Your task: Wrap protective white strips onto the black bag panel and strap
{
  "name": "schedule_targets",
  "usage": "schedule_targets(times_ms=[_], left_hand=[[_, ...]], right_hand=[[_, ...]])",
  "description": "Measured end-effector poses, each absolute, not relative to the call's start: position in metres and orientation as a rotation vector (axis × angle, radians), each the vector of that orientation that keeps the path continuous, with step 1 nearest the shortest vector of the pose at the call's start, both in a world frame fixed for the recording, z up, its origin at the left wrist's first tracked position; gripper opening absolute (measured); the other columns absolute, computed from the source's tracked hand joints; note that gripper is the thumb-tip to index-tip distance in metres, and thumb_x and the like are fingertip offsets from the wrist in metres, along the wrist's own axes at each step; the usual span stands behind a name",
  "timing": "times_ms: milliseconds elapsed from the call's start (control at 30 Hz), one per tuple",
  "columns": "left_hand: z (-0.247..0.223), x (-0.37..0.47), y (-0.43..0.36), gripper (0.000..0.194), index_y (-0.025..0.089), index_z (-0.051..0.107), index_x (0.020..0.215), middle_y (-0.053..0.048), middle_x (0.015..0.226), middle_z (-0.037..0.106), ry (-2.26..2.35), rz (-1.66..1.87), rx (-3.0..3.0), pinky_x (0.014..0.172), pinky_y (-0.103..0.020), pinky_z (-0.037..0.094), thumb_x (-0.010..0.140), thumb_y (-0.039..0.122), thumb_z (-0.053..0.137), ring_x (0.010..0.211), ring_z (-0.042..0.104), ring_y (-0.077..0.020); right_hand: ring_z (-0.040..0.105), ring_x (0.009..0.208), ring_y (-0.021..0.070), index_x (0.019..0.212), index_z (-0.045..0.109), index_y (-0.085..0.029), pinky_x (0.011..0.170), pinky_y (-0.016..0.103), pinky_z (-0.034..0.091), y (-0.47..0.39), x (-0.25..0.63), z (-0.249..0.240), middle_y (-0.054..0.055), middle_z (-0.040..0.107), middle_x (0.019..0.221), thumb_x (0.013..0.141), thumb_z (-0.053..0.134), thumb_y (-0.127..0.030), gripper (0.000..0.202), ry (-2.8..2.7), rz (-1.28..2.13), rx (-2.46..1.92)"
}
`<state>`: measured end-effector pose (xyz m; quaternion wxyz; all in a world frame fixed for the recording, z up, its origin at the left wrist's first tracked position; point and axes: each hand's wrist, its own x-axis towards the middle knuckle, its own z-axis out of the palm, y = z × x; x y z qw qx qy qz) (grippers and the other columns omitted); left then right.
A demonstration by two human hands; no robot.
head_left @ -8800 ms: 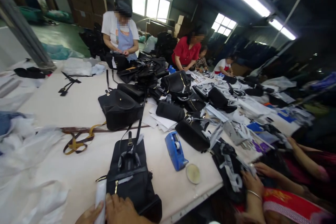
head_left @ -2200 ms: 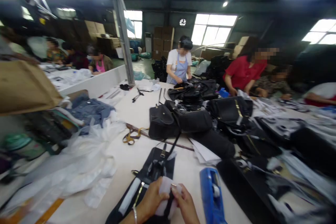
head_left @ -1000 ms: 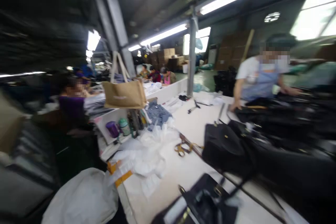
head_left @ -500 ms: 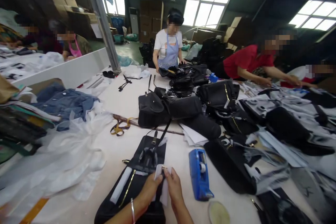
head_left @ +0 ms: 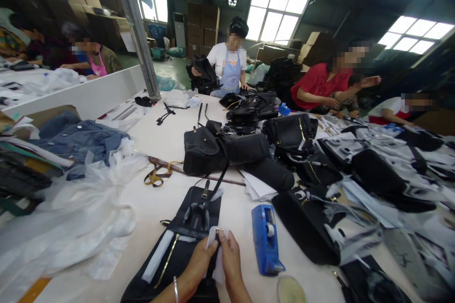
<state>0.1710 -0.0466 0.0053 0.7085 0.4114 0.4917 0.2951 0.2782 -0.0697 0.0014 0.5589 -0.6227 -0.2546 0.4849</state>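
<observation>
Your two hands meet at the bottom middle of the view, forearms coming up from the lower edge and angled in toward each other. Your left hand (head_left: pixel 199 265), a thin bangle on its wrist, is curled with fingers and thumb pinched on the left edge of a small white wrapping piece (head_left: pixel 215 258). Your right hand (head_left: pixel 230 260) mirrors it, fingers bent and closed on the right edge of the same piece, knuckles up. A small metal fitting (head_left: pixel 218 230) shows at its top edge, between your fingertips. The wrapping piece sits on top of the black bag (head_left: pixel 177 251), which lies flat on the white table (head_left: pixel 170 137) right in front of you. The bag's long axis runs from your lower left up and away to the right, its strap end (head_left: pixel 204 194) pointing toward the pile of black bags (head_left: pixel 227 147) in the middle of the table. A blue tape dispenser (head_left: pixel 266 239) lies just beside your right hand, its length pointing away from you.
</observation>
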Motion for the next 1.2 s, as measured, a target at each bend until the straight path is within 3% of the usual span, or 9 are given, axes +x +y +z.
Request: schedule_targets(times_ms=[167,433,833,933,1067,1200], left_hand=[[0.012,0.171,-0.044,0.056,0.011,0.066,0.108,-0.012,0.104,0.072,1.035,0.612,0.907,0.095,-0.041,0.044,0.072,0.054,0.065,0.107,0.060,-0.0330],[0.015,0.166,-0.040,0.055,0.011,0.066,0.110,-0.013,0.100,0.073,0.938,0.522,0.876,0.090,-0.041,0.047,0.076,0.055,0.062,0.096,0.064,-0.0297],[0.023,0.169,-0.034,0.050,0.010,0.064,0.113,-0.012,0.100,0.073,0.859,0.458,0.894,0.091,-0.041,0.045,0.079,0.047,0.062,0.099,0.063,-0.0301],[0.020,0.170,-0.034,0.049,0.010,0.064,0.113,-0.013,0.103,0.072,0.922,0.475,0.940,0.094,-0.041,0.043,0.080,0.046,0.060,0.105,0.061,-0.0311],[0.020,0.170,-0.037,0.041,0.012,0.065,0.111,-0.011,0.106,0.071,0.937,0.539,0.958,0.098,-0.038,0.040,0.083,0.042,0.055,0.107,0.060,-0.0286],[0.024,0.173,-0.039,0.038,0.011,0.067,0.106,-0.011,0.098,0.073,0.954,0.532,0.918,0.091,-0.036,0.046,0.082,0.039,0.056,0.092,0.064,-0.0255]], right_hand=[[0.062,0.091,0.0223,0.095,0.066,-0.017,0.083,0.030,0.048,-0.073,0.279,-0.004,0.005,0.069,0.090,0.080,0.060,-0.048,0.036,-0.540,1.191,-1.367],[0.062,0.082,0.0202,0.094,0.065,-0.015,0.078,0.030,0.048,-0.077,0.282,-0.007,0.005,0.068,0.085,0.078,0.065,-0.044,0.033,-0.423,1.263,-1.252],[0.062,0.079,0.0199,0.083,0.065,-0.017,0.074,0.028,0.049,-0.072,0.286,-0.011,0.002,0.068,0.078,0.075,0.068,-0.047,0.031,-0.458,1.190,-1.341],[0.062,0.084,0.0206,0.092,0.067,-0.018,0.079,0.029,0.048,-0.077,0.293,-0.002,0.004,0.070,0.086,0.075,0.067,-0.050,0.036,-0.431,1.288,-1.280],[0.062,0.096,0.0222,0.114,0.063,-0.020,0.081,0.032,0.047,-0.090,0.302,0.010,0.009,0.068,0.108,0.084,0.050,-0.059,0.050,-0.236,1.530,-1.054],[0.062,0.085,0.0186,0.111,0.064,-0.020,0.071,0.026,0.047,-0.095,0.293,0.009,0.008,0.069,0.103,0.079,0.064,-0.049,0.043,-0.258,1.533,-1.037]])
